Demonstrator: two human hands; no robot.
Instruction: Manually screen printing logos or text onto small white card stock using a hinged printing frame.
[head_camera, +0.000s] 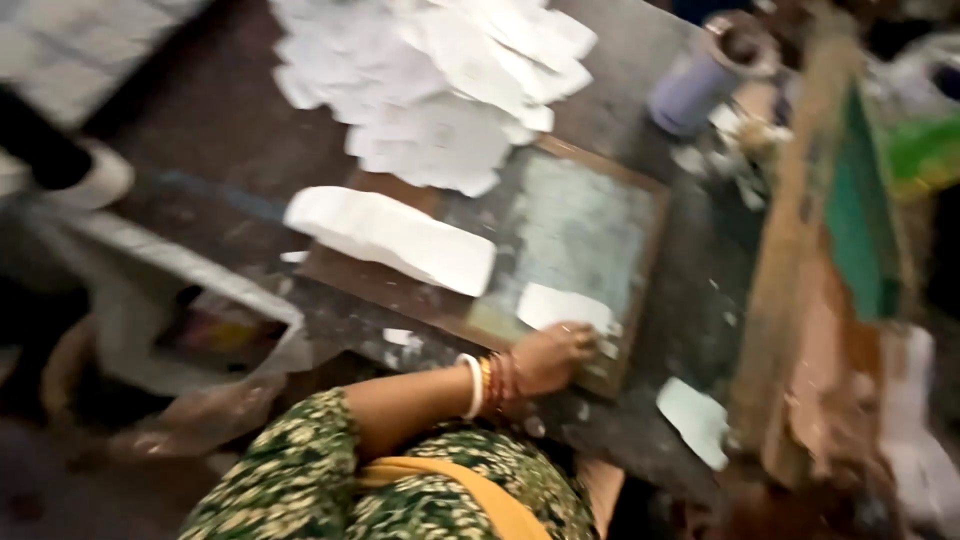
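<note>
A small white paper slip (563, 306) is lying on the near corner of a wooden-framed screen (585, 225), and it is being pressed at its near edge by a hand (553, 355) whose fingers are curled down onto it. Which of the person's hands this is cannot be told for certain from the blurred picture; it is taken here as the left hand, and only this one hand is seen. Bangles (490, 385), white and red, are worn at the wrist, and the arm is seen coming out of a green patterned sleeve (300, 460). The screen is laid flat on a dark, stained worktable (690, 300). A thick stack of white paper (395, 238) is set on the far left part of the frame, well apart from the hand. Beyond it, a loose heap of white slips (440, 85) is spread across the table. A bluish cylindrical container (700, 80) is standing near the far right corner of the screen. Another pale slip (695, 420) is lying on the table just right of the hand. A tall wooden frame with green mesh (835, 230) is propped at the right.
</note>
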